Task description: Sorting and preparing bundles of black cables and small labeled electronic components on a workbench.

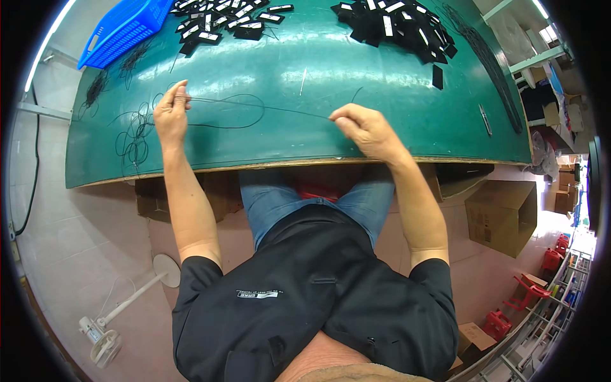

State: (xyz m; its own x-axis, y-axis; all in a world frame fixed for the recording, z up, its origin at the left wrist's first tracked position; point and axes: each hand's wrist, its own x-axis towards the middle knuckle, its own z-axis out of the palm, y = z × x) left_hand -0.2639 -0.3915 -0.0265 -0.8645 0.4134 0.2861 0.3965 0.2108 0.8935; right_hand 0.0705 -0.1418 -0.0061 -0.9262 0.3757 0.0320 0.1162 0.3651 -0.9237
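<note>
Table edge (286, 165) comes first, just beyond the person's lap, and loose coils (135, 141) of thin black string lie close to it on the left; a careless sweep of the forearm could drag them over the front. Right hand (368, 130) pinches the cord (299, 113) between thumb and forefinger, the other fingers curled in. Left hand (170, 121) has its thumb and fingertips pressed together on the same cord. It stretches between the two hands above the green tabletop, nearly straight along one strand, with a slack loop hanging beside it. That loop is the likeliest trouble: a quick pull could draw it into a knot, or catch the coils beside the left wrist and tangle them. So thin a strand could also slip from either pinch. Farther off, a pen (485, 120) lies to the right, well apart from the hands. Beyond are a single black tag (437, 76), a long bundle of cords (493, 73), which could snarl if tugged, and a blue basket (130, 32).
</note>
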